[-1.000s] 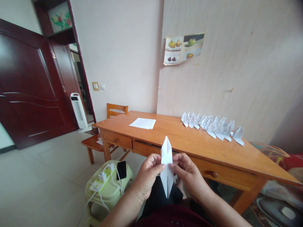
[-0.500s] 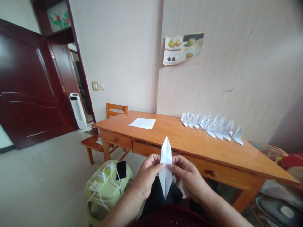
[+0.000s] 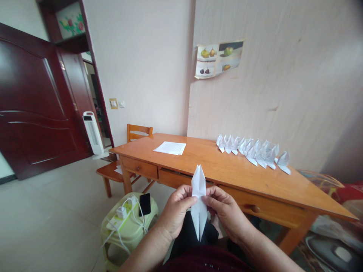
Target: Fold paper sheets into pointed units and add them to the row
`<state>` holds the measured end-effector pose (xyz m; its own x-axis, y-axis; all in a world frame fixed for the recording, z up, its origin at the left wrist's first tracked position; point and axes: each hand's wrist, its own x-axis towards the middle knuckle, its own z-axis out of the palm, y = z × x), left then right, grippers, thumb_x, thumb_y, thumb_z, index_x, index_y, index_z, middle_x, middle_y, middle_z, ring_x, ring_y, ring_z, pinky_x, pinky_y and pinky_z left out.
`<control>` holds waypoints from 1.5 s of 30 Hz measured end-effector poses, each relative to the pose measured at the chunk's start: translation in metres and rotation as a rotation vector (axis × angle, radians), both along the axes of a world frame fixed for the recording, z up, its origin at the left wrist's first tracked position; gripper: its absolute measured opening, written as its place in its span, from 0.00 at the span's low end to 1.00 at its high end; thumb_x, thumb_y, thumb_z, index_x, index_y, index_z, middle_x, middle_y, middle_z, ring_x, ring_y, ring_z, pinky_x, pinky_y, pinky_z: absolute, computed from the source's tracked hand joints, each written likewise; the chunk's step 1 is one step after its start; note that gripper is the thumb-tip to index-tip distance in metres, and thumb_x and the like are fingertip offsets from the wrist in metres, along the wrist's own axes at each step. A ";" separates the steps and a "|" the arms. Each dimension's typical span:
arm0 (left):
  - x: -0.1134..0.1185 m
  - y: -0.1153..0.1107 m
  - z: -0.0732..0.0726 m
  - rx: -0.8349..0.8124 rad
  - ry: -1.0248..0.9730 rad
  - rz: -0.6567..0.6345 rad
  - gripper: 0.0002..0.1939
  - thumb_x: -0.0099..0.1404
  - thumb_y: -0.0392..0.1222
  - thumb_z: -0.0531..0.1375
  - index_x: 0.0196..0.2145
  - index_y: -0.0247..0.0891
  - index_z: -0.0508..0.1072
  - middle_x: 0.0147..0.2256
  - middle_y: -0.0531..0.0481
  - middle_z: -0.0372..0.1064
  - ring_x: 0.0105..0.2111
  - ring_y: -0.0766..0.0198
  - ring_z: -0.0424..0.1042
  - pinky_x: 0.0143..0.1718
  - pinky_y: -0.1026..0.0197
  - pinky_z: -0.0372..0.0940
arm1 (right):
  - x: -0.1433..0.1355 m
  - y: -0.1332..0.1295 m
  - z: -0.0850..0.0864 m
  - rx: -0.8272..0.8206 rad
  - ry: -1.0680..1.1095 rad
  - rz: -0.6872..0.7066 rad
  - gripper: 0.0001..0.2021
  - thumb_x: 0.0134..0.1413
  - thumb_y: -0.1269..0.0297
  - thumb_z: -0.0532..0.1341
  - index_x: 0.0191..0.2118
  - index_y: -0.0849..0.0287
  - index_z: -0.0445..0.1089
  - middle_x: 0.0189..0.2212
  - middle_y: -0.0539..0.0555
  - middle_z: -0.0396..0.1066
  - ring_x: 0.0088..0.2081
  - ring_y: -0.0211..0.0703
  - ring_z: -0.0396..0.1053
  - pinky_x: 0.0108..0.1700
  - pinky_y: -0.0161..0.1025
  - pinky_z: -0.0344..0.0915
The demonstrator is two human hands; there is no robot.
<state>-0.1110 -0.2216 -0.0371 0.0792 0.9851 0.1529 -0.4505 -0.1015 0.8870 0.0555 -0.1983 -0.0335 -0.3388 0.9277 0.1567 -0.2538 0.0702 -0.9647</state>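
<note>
Honestly, the folded paper (image 3: 199, 204) looks like about as light a thing as you could hold, so weight shouldn't be a worry. It's up in the air over the person's lap (image 3: 185, 226), in front of the near edge of the wooden surface (image 3: 198, 158), pointing lengthwise away from the body. The left hand (image 3: 178, 204) has its left edge and the right hand (image 3: 222, 204) has its right edge, both pinched nearly closed around the middle, thumbs on the near face and the other fingers curled, partly hidden behind it.

I'd guess the middle is pretty stiff since the layers seem to stack up there, and that's the right place to grip. The far end splits into two little peaks and the near end has a slit down to its tips; those bits are probably floppier and would crumple or tear if you grabbed them hard. Dry paper shouldn't be slippery, but layers can slide over each other, so light, even pressure from both sides makes sense.

For comparison, the row of folded paper pieces (image 3: 252, 151) on the surface holds its raised shape, while the printed sheets (image 3: 170, 147) lie flat.
</note>
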 end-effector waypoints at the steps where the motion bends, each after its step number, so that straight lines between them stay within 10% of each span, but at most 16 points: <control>1: 0.000 0.000 0.000 -0.004 -0.017 -0.005 0.09 0.58 0.37 0.67 0.37 0.36 0.73 0.34 0.49 0.72 0.34 0.63 0.69 0.39 0.61 0.61 | 0.000 0.000 -0.001 -0.008 0.009 0.003 0.07 0.56 0.62 0.67 0.34 0.58 0.71 0.24 0.46 0.65 0.24 0.32 0.56 0.27 0.33 0.51; 25: -0.001 -0.001 0.002 0.044 0.172 0.084 0.10 0.56 0.43 0.68 0.30 0.37 0.72 0.26 0.53 0.68 0.28 0.65 0.65 0.32 0.63 0.58 | 0.000 -0.004 0.001 -0.117 0.084 0.023 0.06 0.54 0.62 0.67 0.33 0.57 0.72 0.23 0.47 0.65 0.24 0.36 0.58 0.28 0.35 0.55; 36: -0.011 -0.007 0.005 0.334 0.499 0.133 0.03 0.66 0.39 0.62 0.33 0.40 0.75 0.35 0.49 0.71 0.38 0.58 0.69 0.43 0.59 0.61 | 0.000 -0.006 0.004 -0.179 0.121 0.042 0.13 0.60 0.51 0.63 0.36 0.57 0.71 0.29 0.49 0.66 0.28 0.38 0.62 0.28 0.35 0.56; 45: -0.010 -0.006 0.004 0.270 0.491 0.122 0.04 0.66 0.42 0.62 0.35 0.40 0.75 0.33 0.49 0.71 0.35 0.59 0.68 0.39 0.60 0.61 | 0.005 -0.006 0.005 -0.197 0.075 0.143 0.06 0.54 0.63 0.66 0.36 0.59 0.72 0.28 0.51 0.70 0.29 0.39 0.66 0.32 0.36 0.59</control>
<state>-0.1215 -0.2277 -0.0333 0.0922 0.9228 0.3741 0.0369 -0.3787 0.9248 0.0605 -0.2043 -0.0289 -0.4629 0.8864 0.0071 -0.3192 -0.1592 -0.9342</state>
